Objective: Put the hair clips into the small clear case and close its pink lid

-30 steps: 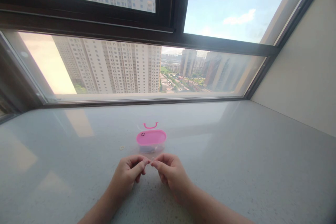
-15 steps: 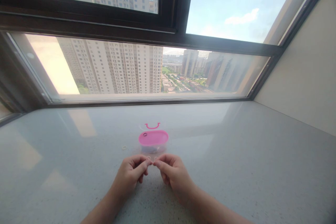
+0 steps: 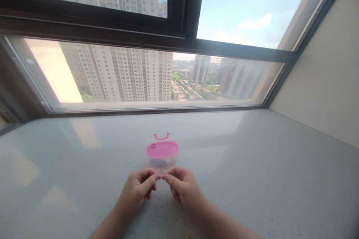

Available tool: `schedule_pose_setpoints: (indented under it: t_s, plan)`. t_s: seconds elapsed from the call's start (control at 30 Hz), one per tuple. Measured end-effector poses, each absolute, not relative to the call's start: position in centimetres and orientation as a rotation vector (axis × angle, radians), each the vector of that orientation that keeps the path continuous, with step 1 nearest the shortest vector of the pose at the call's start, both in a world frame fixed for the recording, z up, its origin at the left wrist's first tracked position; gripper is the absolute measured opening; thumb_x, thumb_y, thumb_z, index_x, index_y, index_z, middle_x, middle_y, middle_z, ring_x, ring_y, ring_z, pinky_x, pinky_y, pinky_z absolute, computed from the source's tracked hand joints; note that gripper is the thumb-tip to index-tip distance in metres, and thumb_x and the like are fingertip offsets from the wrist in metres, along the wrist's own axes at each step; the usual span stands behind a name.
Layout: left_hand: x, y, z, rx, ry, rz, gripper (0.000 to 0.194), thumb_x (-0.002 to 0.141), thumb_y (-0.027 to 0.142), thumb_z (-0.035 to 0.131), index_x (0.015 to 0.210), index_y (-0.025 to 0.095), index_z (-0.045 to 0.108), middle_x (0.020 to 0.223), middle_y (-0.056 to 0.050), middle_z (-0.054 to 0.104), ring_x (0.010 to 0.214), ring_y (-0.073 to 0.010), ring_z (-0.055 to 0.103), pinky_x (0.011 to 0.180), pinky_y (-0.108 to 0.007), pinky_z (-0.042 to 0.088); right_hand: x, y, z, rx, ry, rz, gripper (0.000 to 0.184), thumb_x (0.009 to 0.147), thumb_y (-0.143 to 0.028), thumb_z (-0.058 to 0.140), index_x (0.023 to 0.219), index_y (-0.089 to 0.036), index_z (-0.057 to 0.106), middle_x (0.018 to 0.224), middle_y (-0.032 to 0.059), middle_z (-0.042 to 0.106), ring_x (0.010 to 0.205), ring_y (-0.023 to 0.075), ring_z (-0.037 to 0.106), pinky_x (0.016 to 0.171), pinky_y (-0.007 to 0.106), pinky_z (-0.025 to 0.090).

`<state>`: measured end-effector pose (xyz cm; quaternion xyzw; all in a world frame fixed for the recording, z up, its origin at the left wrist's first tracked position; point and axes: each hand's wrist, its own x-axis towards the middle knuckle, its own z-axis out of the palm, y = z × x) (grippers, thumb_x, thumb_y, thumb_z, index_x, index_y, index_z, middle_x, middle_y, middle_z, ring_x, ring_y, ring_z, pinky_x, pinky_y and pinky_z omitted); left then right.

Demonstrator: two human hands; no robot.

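My left hand (image 3: 139, 186) and my right hand (image 3: 181, 183) meet just in front of the pink-lidded box, thumb and forefinger pinched on each. A small pale rubber band (image 3: 157, 171) loops up from the left fingertips. Another small pale loop, seemingly also a rubber band (image 3: 164, 172), shows at the right fingertips. Whether the two loops are joined is too small to tell. Behind the fingers stands the clear oval box (image 3: 162, 161), its pink lid (image 3: 165, 149) on. A small black band (image 3: 153, 146) lies on the lid's left part.
Left of the box, a pale ring-shaped band (image 3: 131, 160) lies on the speckled white sill (image 3: 252, 179). A pink curved handle (image 3: 162, 138) rests just behind the box. The dark window frame (image 3: 157, 111) borders the sill at the back, and a wall (image 3: 322, 82) rises on the right.
The pale loops at the fingertips have come into clearer view above the pinched fingers. Both hands stay nearly in place, while the whole view shifts slightly. The box and handle have not moved.
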<state>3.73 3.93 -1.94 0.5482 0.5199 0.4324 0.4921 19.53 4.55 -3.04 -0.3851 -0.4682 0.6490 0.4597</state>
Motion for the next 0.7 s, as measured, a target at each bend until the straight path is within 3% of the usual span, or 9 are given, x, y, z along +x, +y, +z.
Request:
schedule_pose_setpoints:
  t_s: [0.7]
  plan:
    - [3.77,3.98,-1.97,1.347,1.272,1.048,0.028,0.075,0.038,0.061,0.064,0.012,0.065,0.050,0.004,0.051,0.040,-0.0089,0.041,0.041,-0.022,0.031,19.39,4.56,-3.12,-0.942,-1.158,1.600,0.032,0.070,-0.044,0.070,0.069,-0.014,0.061,0.037,-0.0098,0.038,0.033,0.0040,0.025,0.034,0.020,0.015]
